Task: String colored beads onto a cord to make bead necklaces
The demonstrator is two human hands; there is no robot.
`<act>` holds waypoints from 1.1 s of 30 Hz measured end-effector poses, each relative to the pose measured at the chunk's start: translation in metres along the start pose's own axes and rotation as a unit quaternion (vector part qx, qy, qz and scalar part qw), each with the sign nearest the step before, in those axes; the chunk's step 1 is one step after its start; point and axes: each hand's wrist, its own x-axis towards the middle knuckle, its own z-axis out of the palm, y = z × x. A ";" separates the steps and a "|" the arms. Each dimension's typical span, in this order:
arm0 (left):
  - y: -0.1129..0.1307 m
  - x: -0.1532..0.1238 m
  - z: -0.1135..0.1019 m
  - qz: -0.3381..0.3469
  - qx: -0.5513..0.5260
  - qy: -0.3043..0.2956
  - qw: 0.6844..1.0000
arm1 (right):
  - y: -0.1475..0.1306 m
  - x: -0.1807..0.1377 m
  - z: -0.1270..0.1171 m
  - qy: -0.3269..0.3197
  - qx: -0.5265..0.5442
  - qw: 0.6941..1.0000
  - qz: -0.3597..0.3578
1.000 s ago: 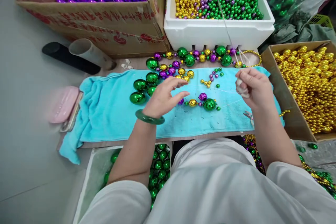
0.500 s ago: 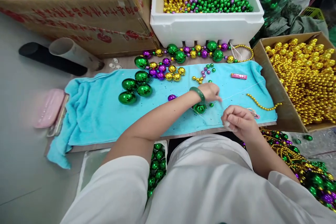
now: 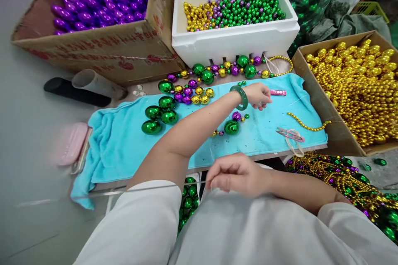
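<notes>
My left arm, with a green bangle (image 3: 240, 97) on the wrist, reaches right across the turquoise towel (image 3: 124, 140). My left hand (image 3: 259, 95) hovers with its fingers pinched, just left of a small pink stick (image 3: 277, 92); what it pinches is too fine to see. Close to my lap, my right hand (image 3: 236, 174) is closed on a thin pale thread (image 3: 139, 188) that runs off to the left. A short beaded strand lies on the towel under my left forearm, with a big green ball (image 3: 231, 127) and a purple bead (image 3: 236, 116).
Loose green balls (image 3: 158, 112) lie on the towel, as do snips (image 3: 290, 134) and a gold bead string (image 3: 306, 124). Behind stand a white foam box (image 3: 233, 41) of mixed beads and a cardboard box (image 3: 93, 58) of purple beads; a box of gold beads (image 3: 351, 87) stands at the right. Necklaces (image 3: 342, 178) pile at the lower right.
My right hand has drawn back from the towel to my lap and leftward, pulling the thread out long. My left hand slid right and farther away, toward the pink stick.
</notes>
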 end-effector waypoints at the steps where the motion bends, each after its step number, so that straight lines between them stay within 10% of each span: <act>1: 0.006 0.002 0.003 0.014 -0.034 0.013 0.999 | -0.001 0.005 0.003 -0.019 -0.010 1.000 -0.009; 8: 0.003 0.013 0.024 0.064 -0.102 -0.009 0.993 | 0.005 0.030 -0.001 0.029 -0.017 0.999 0.013; 13: -0.018 0.003 0.000 0.073 0.145 0.088 0.983 | 0.014 0.033 -0.006 0.064 -0.006 0.998 0.020; 21: -0.055 -0.032 0.013 -0.005 0.407 0.044 0.912 | 0.026 0.032 -0.015 0.100 -0.024 0.994 0.040; 33: -0.060 -0.023 0.003 0.252 0.021 0.039 0.967 | 0.032 0.034 -0.018 0.117 -0.018 0.992 0.053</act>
